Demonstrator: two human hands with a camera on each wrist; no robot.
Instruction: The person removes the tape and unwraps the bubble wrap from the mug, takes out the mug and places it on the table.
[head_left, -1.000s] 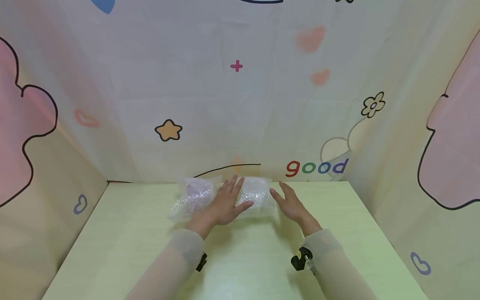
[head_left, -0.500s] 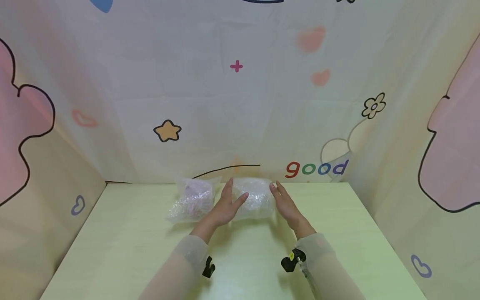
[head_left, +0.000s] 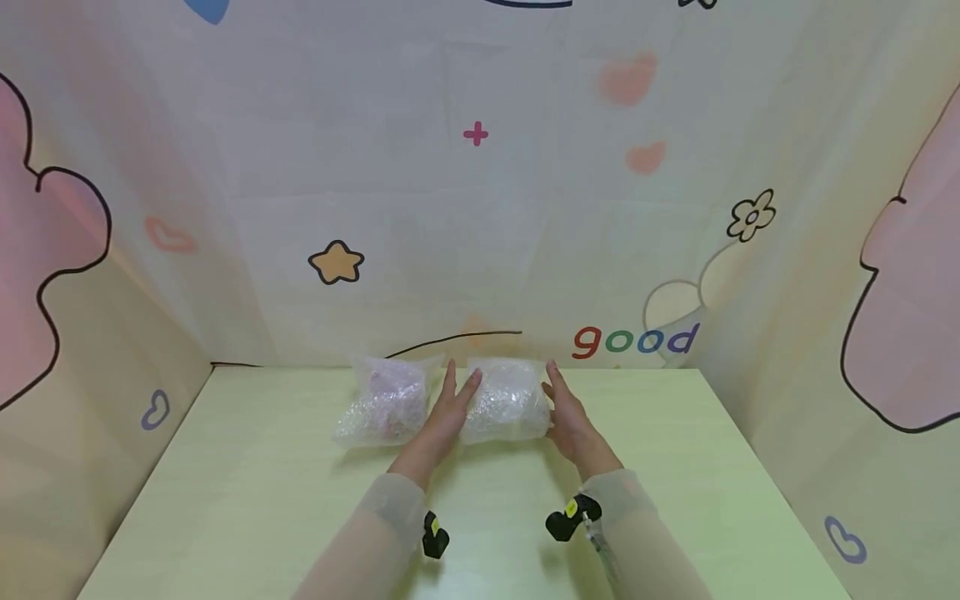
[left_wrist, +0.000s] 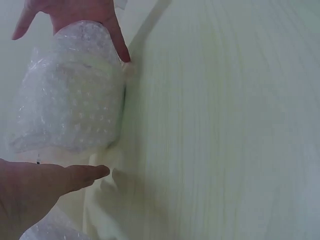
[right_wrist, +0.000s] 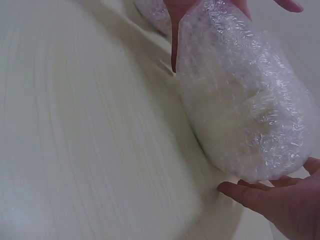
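Observation:
A package in clear bubble wrap (head_left: 508, 402) lies near the back of the table between the two hands; its contents are blurred by the wrap. My left hand (head_left: 442, 422) is at its left side, thumb and fingers extended. On the other side, my right hand (head_left: 574, 427) has its fingertips against the package's right end. The right wrist view puts those extended fingers (right_wrist: 250, 195) at the wrap's lower edge. Left of my left hand is a second bubble-wrapped package (head_left: 392, 402), with something pinkish inside.
The pale wooden table (head_left: 247, 500) ends against a printed cloth backdrop (head_left: 480, 217), which also rises at both sides. Black devices (head_left: 574, 517) are strapped at both wrists, with a cable along the right sleeve.
My left hand has moved off the top of the right package to its left side, and my right hand has come in to its right end. Both packages stay nearly in place.

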